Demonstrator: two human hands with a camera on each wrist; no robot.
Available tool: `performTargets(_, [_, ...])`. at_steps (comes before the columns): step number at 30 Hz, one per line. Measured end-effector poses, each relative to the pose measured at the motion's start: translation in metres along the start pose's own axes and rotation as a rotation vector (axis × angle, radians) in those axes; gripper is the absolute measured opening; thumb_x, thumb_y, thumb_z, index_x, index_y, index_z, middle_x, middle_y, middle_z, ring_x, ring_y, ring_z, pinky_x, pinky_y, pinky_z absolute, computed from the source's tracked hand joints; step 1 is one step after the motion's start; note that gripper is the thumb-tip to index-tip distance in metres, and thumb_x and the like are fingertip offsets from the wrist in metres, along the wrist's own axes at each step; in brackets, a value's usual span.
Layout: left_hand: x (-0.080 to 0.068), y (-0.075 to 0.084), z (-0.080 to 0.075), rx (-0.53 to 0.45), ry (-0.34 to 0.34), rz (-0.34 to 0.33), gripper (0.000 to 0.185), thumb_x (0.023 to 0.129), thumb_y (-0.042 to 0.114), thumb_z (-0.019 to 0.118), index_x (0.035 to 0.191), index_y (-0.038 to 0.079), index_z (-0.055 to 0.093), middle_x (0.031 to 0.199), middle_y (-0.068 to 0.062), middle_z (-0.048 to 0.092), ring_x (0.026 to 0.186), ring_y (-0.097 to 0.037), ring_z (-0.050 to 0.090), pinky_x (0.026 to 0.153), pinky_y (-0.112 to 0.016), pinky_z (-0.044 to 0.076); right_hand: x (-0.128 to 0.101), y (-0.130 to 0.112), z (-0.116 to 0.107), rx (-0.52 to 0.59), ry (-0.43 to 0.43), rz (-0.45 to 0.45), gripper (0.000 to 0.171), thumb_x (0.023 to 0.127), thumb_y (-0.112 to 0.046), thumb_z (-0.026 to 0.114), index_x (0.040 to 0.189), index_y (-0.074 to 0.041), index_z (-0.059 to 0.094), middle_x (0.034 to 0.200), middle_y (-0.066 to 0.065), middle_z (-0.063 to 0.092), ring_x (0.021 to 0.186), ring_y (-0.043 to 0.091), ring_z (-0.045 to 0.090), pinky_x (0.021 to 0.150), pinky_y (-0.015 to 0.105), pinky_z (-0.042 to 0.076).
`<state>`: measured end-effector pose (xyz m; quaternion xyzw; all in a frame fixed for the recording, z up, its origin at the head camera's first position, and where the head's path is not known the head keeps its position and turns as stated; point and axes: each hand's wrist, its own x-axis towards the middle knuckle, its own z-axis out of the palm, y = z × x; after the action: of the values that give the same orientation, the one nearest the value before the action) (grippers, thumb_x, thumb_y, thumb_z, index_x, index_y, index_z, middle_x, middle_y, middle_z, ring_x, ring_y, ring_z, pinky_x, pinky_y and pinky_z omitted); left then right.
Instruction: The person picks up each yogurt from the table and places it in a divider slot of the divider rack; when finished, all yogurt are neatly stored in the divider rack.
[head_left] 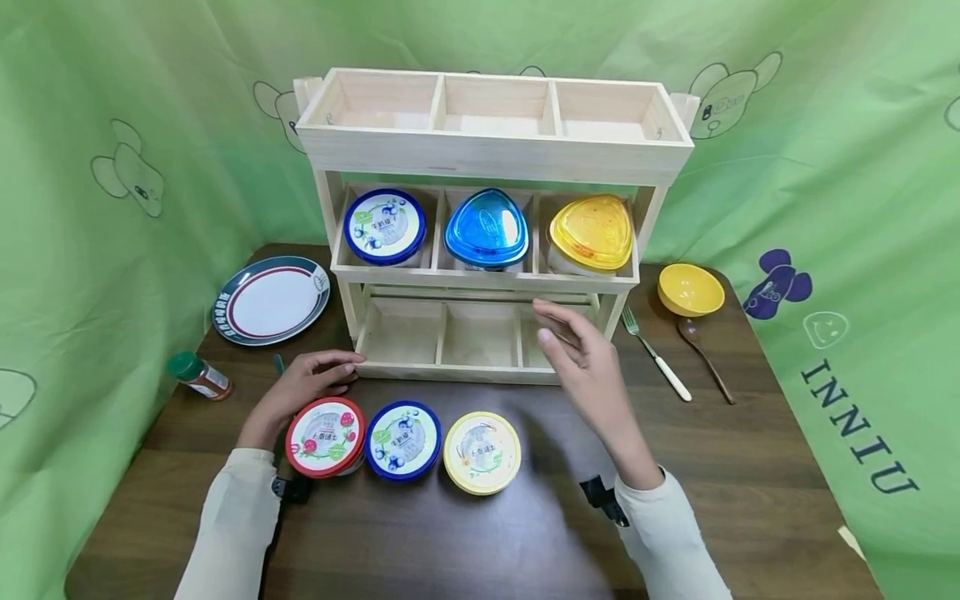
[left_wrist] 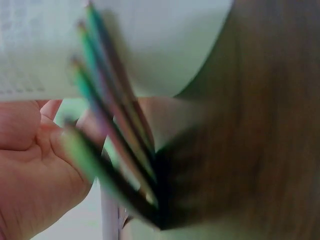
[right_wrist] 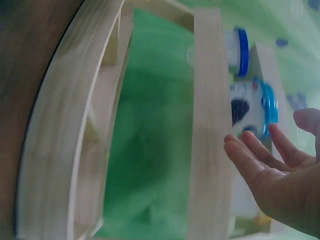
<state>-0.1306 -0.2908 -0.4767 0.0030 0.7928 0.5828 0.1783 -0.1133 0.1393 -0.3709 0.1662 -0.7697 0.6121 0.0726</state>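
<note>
My left hand (head_left: 318, 379) rests its fingertips at the lower left front corner of a three-tier wooden shelf (head_left: 487, 158). Nothing lies in my right hand (head_left: 585, 362), raised before the bottom tier's right compartment with fingers loosely bent. Three tubs stand in a row on the table: one with a red lid (head_left: 326, 437), one with a blue lid (head_left: 403, 440), one with a pale yellow lid (head_left: 482, 452). On the middle tier sit a round blue-lidded tub (head_left: 385, 227), a jar with a blue triangular lid (head_left: 487, 227) and a jar with a yellow triangular lid (head_left: 591, 233).
Left of the shelf are a rimmed plate (head_left: 271, 300) and a green-capped seasoning bottle (head_left: 200, 375). To its right lie a fork (head_left: 656, 353) and a wooden spoon (head_left: 706, 360) near a yellow bowl (head_left: 691, 290). A green curtain (head_left: 825, 167) surrounds the table.
</note>
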Motion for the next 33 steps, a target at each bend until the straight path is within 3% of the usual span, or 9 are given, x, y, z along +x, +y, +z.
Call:
performTargets(4, [0.0,0.001,0.002,-0.009,0.003,0.016,0.04,0.113,0.017,0.061,0.146,-0.006,0.063,0.147,-0.028,0.059,0.118,-0.019,0.069,0.096,-0.029,0.062,-0.013,0.012,-0.016,0.021,0.043,0.028,0.036,0.111,-0.005,0.061,0.146,0.003,0.063,0.15,0.021,0.062,0.139,0.028,0.061,0.111,0.022,0.051])
performTargets(9, [-0.001,0.004,0.005,-0.031,0.001,0.015,0.04,0.113,0.018,0.061,0.146,-0.006,0.063,0.147,-0.028,0.059,0.118,-0.018,0.069,0.097,-0.029,0.062,-0.033,0.028,-0.029,0.0,0.075,0.081,0.036,0.111,-0.004,0.059,0.145,0.005,0.062,0.15,0.022,0.062,0.135,0.011,0.063,0.11,0.017,0.049])
performTargets(14, [-0.004,0.007,0.004,-0.028,0.005,0.007,0.041,0.114,0.016,0.06,0.148,-0.007,0.061,0.148,-0.03,0.058,0.12,-0.022,0.068,0.097,-0.029,0.062,-0.057,0.039,-0.03,0.032,0.064,0.17,0.036,0.113,-0.006,0.057,0.147,0.005,0.06,0.153,0.022,0.059,0.135,0.013,0.062,0.109,0.016,0.049])
performTargets(19, [-0.004,0.006,0.004,-0.026,-0.003,0.012,0.042,0.114,0.017,0.06,0.148,-0.007,0.061,0.149,-0.03,0.058,0.122,-0.023,0.068,0.097,-0.029,0.062,-0.076,0.047,-0.028,0.09,0.049,0.221,0.037,0.112,-0.004,0.056,0.148,0.008,0.058,0.154,0.026,0.054,0.132,0.005,0.062,0.108,0.016,0.05])
performTargets(26, [-0.002,0.005,0.004,-0.016,-0.004,0.002,0.041,0.114,0.017,0.06,0.147,-0.006,0.061,0.149,-0.029,0.058,0.119,-0.02,0.068,0.096,-0.028,0.062,-0.102,0.055,-0.024,0.069,-0.023,0.198,0.045,0.106,0.004,0.063,0.15,0.007,0.056,0.16,0.031,0.047,0.137,-0.001,0.054,0.113,0.022,0.047])
performTargets(33, [-0.002,0.01,0.002,0.005,-0.009,-0.011,0.041,0.114,0.016,0.06,0.148,-0.005,0.061,0.151,-0.029,0.056,0.126,-0.033,0.066,0.099,-0.032,0.062,-0.117,0.06,-0.01,0.109,-0.103,0.142,0.047,0.101,0.009,0.067,0.147,0.011,0.057,0.16,0.038,0.043,0.14,-0.001,0.053,0.112,0.027,0.049])
